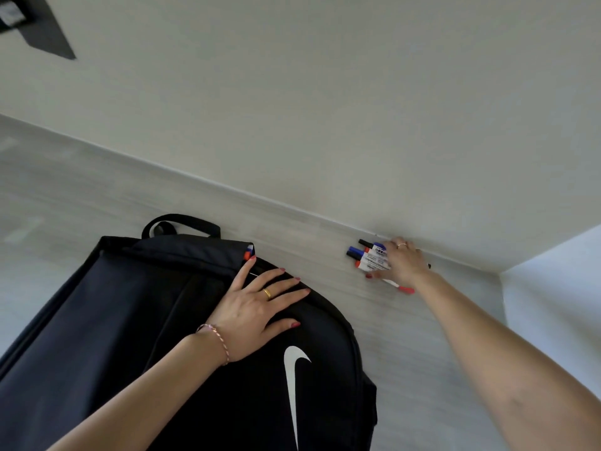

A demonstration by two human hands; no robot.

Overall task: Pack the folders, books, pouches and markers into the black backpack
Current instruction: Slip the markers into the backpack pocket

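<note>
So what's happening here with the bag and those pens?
A person is packing a black backpack that lies on a pale table. Their left hand rests flat on the bag near its opening, where a few coloured marker ends poke out. Their right hand reaches to the wall and closes over a bunch of markers lying on the table; they do not look lifted yet.

A pale wood-grain table [97,196] carries a black backpack [136,320] at lower left and a cluster of markers [369,255] right of centre, against the wall.
</note>
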